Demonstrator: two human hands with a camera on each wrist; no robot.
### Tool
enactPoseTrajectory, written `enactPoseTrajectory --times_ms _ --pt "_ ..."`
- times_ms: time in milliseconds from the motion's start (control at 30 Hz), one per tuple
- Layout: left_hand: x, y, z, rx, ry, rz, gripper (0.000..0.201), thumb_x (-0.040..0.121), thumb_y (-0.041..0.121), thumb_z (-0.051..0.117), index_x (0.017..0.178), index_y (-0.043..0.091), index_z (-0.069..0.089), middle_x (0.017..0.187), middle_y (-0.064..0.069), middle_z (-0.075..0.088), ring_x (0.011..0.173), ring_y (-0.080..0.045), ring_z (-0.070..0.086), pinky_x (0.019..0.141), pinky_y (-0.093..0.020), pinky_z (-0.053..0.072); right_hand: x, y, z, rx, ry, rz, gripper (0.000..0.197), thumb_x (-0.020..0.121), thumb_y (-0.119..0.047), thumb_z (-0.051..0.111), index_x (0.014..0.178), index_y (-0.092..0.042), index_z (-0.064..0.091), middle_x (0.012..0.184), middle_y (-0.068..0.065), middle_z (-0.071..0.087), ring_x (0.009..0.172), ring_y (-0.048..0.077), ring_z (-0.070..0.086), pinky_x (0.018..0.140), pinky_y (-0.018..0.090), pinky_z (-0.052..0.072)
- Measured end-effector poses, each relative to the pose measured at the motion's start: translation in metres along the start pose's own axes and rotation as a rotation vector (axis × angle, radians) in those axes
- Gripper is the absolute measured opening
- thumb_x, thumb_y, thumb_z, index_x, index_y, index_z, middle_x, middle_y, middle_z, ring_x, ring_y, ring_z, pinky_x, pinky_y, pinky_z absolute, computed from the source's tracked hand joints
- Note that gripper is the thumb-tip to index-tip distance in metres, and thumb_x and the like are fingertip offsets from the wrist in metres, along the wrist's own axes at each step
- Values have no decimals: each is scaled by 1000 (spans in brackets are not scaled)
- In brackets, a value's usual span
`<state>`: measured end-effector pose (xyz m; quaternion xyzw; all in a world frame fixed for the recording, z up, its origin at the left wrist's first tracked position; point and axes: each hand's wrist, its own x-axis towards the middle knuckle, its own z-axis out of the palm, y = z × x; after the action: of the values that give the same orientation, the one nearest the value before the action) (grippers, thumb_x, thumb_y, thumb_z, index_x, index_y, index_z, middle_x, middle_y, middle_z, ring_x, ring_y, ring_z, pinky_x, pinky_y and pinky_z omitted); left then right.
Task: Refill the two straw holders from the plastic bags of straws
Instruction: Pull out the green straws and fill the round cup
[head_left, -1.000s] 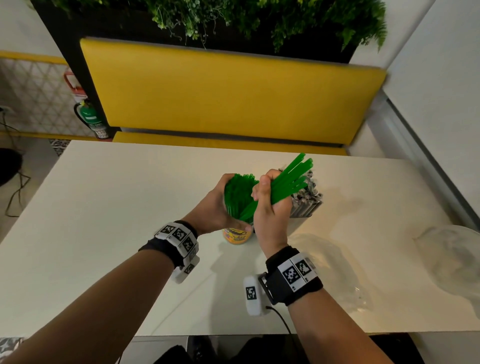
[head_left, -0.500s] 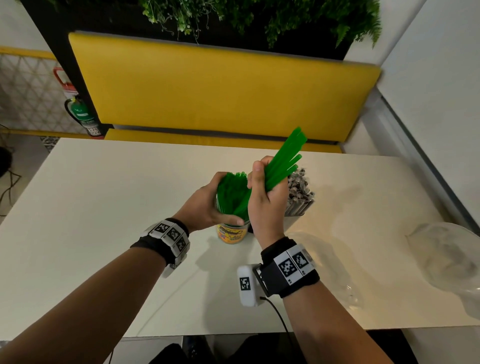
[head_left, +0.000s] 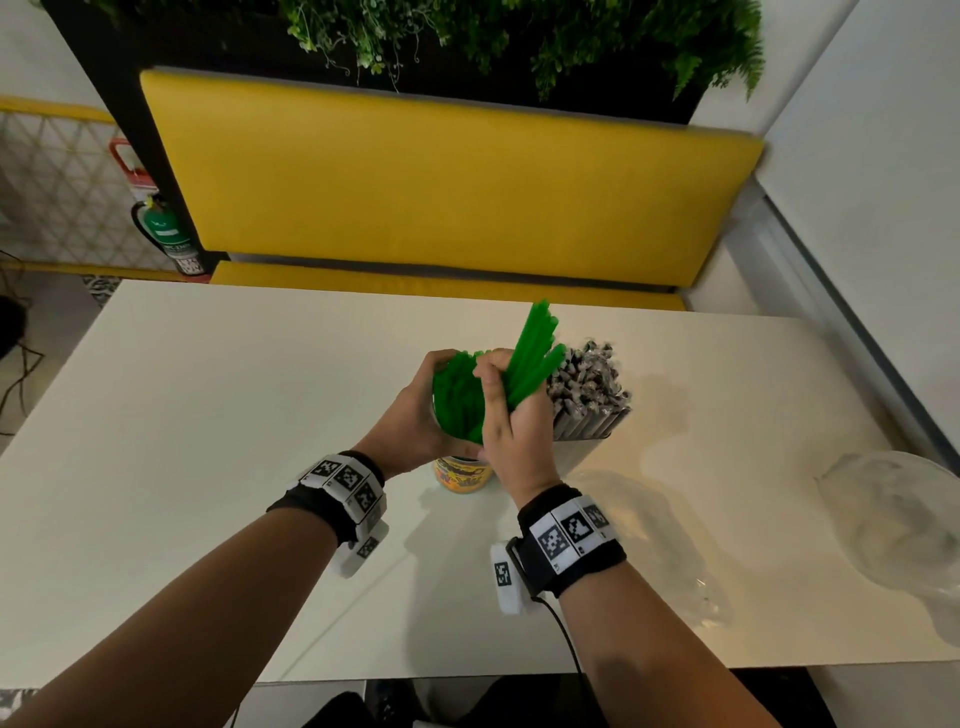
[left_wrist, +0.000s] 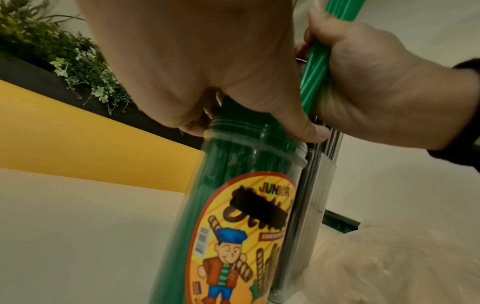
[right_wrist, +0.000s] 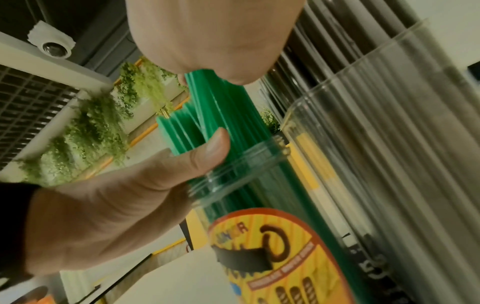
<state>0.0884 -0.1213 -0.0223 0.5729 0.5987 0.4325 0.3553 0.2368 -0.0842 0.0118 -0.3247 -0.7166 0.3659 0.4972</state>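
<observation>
We work at a white table (head_left: 218, 426) whose far edge meets a yellow upholstered bench (head_left: 441, 192); a planter of green foliage (head_left: 519, 31) runs above the bench back. A green fire extinguisher (head_left: 163, 228) stands on the floor beyond the far left corner, against a lattice screen. A white wall borders the right edge.

Near the middle of the table, toward the far edge, stands a clear plastic jar (left_wrist: 249, 185) with a yellow cartoon label, packed with green straws (head_left: 460, 400). Touching it on the right stands a second clear holder (right_wrist: 389, 123) filled with wrapped dark straws (head_left: 587, 379).

Our left hand (head_left: 410, 421) wraps around the threaded mouth of the jar, thumb on the near side of the rim, fingers curled behind the straws. Our right hand (head_left: 514, 421) is closed in a fist around a bundle of green straws (head_left: 535, 343); the bundle tilts up and away to the right, its lower ends inside the jar mouth.

One clear plastic bag (head_left: 654, 540) lies flat on the table just beside the right wrist. A second, crumpled bag (head_left: 893, 525) lies at the right edge.
</observation>
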Motion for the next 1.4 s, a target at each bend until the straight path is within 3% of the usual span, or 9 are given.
enactPoseTrajectory --times_ms 67,200,400,733,867,1000,1133,1233,1400 --pt "1 0 0 -17 -20 -2 110 54 23 101 142 21 34 133 4 58 123 -12 59 102 -39 54 -2 10 0 -129 -55 -29 42 105 -46 43 112 -10 65 110 10 64 110 28 58 97 44 47" --pt "0 0 4 -31 -32 13 96 62 15 98 138 20 40 124 7 63 112 -8 64 91 -27 56 -13 21 3 -276 -47 -81 44 104 -42 44 133 -12 58 133 6 56 131 16 42 113 37 36" --pt "-2 -4 8 -27 -6 26 92 66 12 93 141 18 40 124 6 64 111 -8 64 90 -18 51 -26 25 8 -211 -31 -28 43 104 -49 37 128 -16 50 148 10 35 145 18 32 121 40 29" --pt "-3 -6 9 -64 -22 40 90 70 11 92 142 19 37 127 4 64 112 -5 66 89 -17 52 -21 -26 -10 -31 32 -39 101 90 -61 57 153 8 19 160 20 23 154 29 19 125 49 21" --pt "2 -8 12 -71 -42 -19 75 73 34 90 132 14 47 120 2 65 109 -18 66 87 -37 53 16 -83 -24 -110 3 -235 78 92 -34 62 149 10 33 158 20 34 151 29 28 123 44 24" --pt "1 -8 11 -71 -37 -48 84 68 29 94 137 17 48 128 4 65 119 -15 65 92 -42 59 44 -77 -17 -652 -381 -387 53 106 -32 42 151 -4 42 161 11 37 153 24 26 126 34 13" --pt "-5 -4 9 -86 9 -1 93 65 16 95 141 22 42 132 15 61 122 -8 61 95 -28 56 23 -27 -15 -911 -630 -180 56 110 -37 24 157 -7 30 166 9 27 156 21 14 128 36 5" --pt "-5 -2 10 -85 2 14 90 68 8 92 141 25 41 132 15 60 120 -3 61 91 -18 53 16 -23 -19 -878 -608 -160 60 109 -41 23 160 -8 23 168 8 21 157 19 10 127 34 2" --pt "-7 -2 7 -42 -6 3 82 67 17 95 134 21 47 124 13 65 116 -13 64 92 -34 58 21 -31 -15 -835 -507 -161 62 108 -45 25 158 -8 29 168 7 22 157 22 13 128 38 8"
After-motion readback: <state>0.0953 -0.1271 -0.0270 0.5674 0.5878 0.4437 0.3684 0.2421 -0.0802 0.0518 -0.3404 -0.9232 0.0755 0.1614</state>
